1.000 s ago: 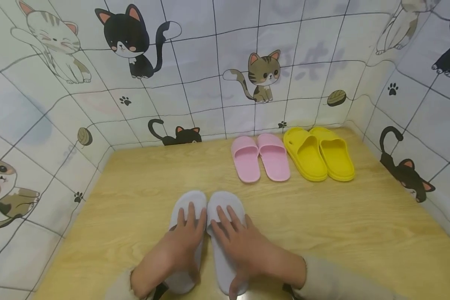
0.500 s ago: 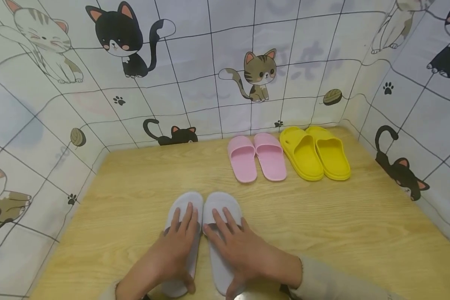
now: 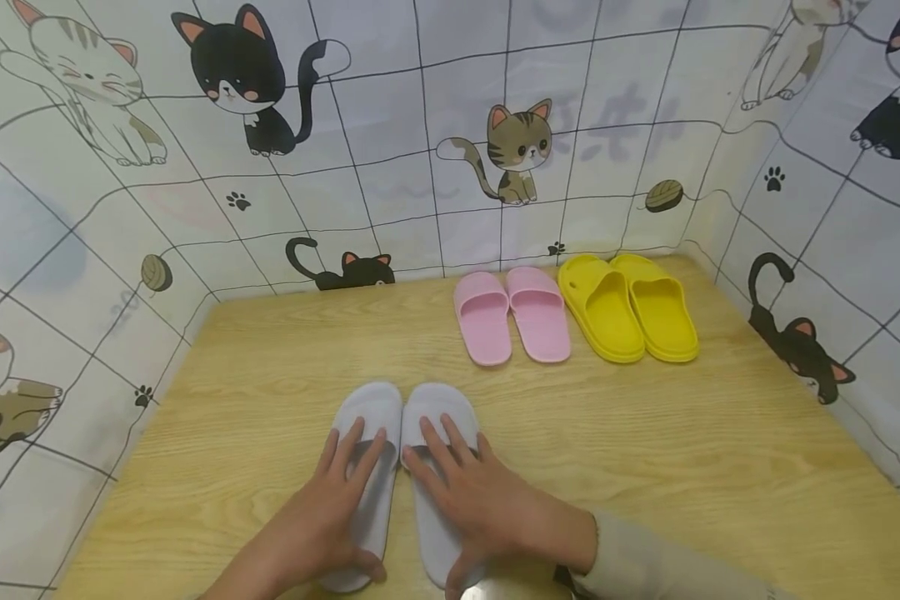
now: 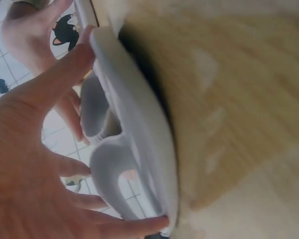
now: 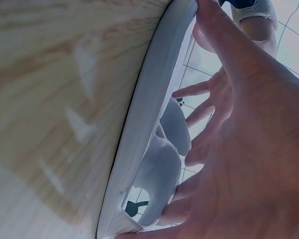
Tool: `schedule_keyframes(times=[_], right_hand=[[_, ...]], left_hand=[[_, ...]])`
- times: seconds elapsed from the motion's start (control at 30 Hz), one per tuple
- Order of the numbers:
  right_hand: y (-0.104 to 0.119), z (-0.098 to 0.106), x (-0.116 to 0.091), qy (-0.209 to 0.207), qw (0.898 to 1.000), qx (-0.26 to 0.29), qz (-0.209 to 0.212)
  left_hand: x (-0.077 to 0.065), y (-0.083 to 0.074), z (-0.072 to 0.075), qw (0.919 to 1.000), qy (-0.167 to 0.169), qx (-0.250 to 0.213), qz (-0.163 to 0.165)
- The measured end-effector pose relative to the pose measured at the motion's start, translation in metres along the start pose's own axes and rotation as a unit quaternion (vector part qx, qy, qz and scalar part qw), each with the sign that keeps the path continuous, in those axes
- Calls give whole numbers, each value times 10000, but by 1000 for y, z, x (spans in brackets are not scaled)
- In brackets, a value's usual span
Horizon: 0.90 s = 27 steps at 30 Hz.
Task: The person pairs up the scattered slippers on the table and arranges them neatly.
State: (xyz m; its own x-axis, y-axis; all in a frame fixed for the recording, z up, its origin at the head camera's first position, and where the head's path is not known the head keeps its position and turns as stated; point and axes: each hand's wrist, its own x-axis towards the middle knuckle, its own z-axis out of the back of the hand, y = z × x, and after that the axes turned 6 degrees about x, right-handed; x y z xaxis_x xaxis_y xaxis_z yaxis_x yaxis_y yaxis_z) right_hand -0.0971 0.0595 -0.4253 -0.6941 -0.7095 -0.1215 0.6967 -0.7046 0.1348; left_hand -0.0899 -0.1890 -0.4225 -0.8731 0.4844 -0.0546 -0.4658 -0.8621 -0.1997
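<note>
In the head view a pair of whitish-grey slide slippers lies side by side, toes pointing away. My left hand (image 3: 322, 508) rests spread over the left slipper (image 3: 375, 500), fingertips on the strap and outer edge, thumb across the heel. Over the right slipper (image 3: 441, 400) lies my right hand (image 3: 480, 500), its straight fingers on the strap and its thumb near the heel. From the left wrist, the left hand (image 4: 20, 149) spans the slipper's length, thumb at one end. The right wrist view has the right hand (image 5: 259, 139) along the slipper's side (image 5: 144, 109); both soles lie close over the floor.
Farther back, pink slippers (image 3: 540, 325) and yellow clogs (image 3: 671, 321) stand beside each other against the back wall. The surface is wood-grain (image 3: 270, 350). Walls with a cat-print grid pattern (image 3: 405, 192) enclose it at the back and both sides.
My left hand has drawn back a little toward me and to the left, and its fingers have spread apart. The right hand and the slippers stay about where they were; the view shifts slightly.
</note>
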Motion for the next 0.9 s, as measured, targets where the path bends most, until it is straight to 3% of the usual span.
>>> schedule_keyframes(times=[0.2,0.4,0.9], right_hand=[[0,1,3,-42,10000,-88,-13],[1,0,1,-64,9998,-155,-54],[-6,-2,12,135,9999,61,-81]], left_hand=[[-6,8,2,9993,-62,272,-266],[-7,14,4,9977,219,335,-540],[-1,14,2,9985,279,333,-330]])
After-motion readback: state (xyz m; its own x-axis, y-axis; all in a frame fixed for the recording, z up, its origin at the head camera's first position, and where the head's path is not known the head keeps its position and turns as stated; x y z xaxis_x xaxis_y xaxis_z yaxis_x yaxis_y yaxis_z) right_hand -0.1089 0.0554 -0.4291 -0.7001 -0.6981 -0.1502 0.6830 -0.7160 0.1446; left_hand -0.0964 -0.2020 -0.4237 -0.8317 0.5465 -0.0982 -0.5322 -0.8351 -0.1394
